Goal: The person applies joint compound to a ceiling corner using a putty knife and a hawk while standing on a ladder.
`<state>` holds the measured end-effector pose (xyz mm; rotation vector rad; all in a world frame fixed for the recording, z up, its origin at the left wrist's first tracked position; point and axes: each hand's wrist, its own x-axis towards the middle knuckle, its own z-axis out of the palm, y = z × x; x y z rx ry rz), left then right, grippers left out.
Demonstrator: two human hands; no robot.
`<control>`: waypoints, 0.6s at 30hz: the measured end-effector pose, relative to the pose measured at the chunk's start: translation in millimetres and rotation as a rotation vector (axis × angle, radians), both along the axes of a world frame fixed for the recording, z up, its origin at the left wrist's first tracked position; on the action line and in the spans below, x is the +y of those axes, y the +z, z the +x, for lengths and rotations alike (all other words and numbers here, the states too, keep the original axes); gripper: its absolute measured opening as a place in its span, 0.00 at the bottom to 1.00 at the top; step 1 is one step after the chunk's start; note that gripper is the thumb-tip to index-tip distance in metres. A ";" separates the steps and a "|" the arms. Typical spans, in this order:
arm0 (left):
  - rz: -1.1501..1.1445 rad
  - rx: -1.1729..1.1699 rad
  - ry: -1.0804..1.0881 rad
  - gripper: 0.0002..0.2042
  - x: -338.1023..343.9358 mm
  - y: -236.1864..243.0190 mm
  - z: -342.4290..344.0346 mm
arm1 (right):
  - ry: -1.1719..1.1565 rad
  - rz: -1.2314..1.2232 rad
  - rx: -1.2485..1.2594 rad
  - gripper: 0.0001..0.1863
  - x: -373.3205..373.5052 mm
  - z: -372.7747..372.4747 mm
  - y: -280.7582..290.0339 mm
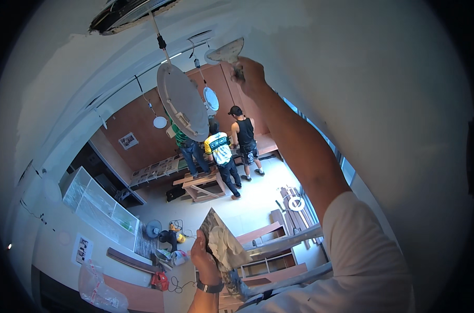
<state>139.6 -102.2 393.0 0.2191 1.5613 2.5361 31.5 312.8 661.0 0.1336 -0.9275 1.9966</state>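
My right hand [251,74] is raised up at the ceiling, its fingers wrapped round the handle of a putty knife [229,51]. The knife's wide blade is smeared with filler and lies at or close to the ceiling surface; I cannot tell if it touches. Lower down, my left hand [205,260], with a dark wristwatch, grips a flat metal plate [210,221] from its edge. A thick lump of pale putty [225,246] sits on that plate. Left of the knife, a round white ceiling light [182,101] dangles on its cable from a ragged opening.
More round lights, such as this one [211,98], hang from the ceiling. Below me are metal ladder rails [286,244]. Three people [218,148] stand by a wooden bench [203,188] at the far wall. Timber strips [294,211], a fan [154,228] and tools lie on the floor.
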 end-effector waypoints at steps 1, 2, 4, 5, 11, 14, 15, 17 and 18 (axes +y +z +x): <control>-0.041 0.010 0.020 0.21 -0.4 3.1 3.3 | 0.004 -0.002 0.026 0.10 15.5 -13.8 11.1; -0.082 0.017 0.047 0.21 -0.4 7.5 7.0 | 0.023 -0.026 0.060 0.07 29.3 -30.0 20.7; 0.000 -0.084 0.041 0.20 3.6 24.3 19.1 | 0.057 -0.076 0.129 0.03 57.8 -53.2 39.5; -0.055 -0.047 0.063 0.20 4.5 29.3 24.4 | 0.057 -0.058 0.128 0.03 69.9 -63.3 48.3; 0.048 -0.053 0.065 0.22 -25.3 -34.9 -1.5 | 0.074 -0.022 0.137 0.08 111.5 -93.4 75.5; 0.048 -0.203 0.149 0.26 -16.7 -19.1 7.0 | 0.042 -0.012 0.141 0.09 125.3 -100.9 82.7; 0.055 -0.172 0.147 0.26 -20.6 -27.9 3.7 | 0.035 -0.020 0.140 0.09 129.9 -101.0 86.1; 0.068 -0.109 0.147 0.28 -34.3 -54.4 -3.5 | 0.053 -0.043 0.165 0.05 134.5 -103.2 94.3; 0.031 -0.113 0.142 0.28 -26.8 -37.6 4.1 | 0.060 -0.055 0.175 0.03 134.0 -103.4 96.9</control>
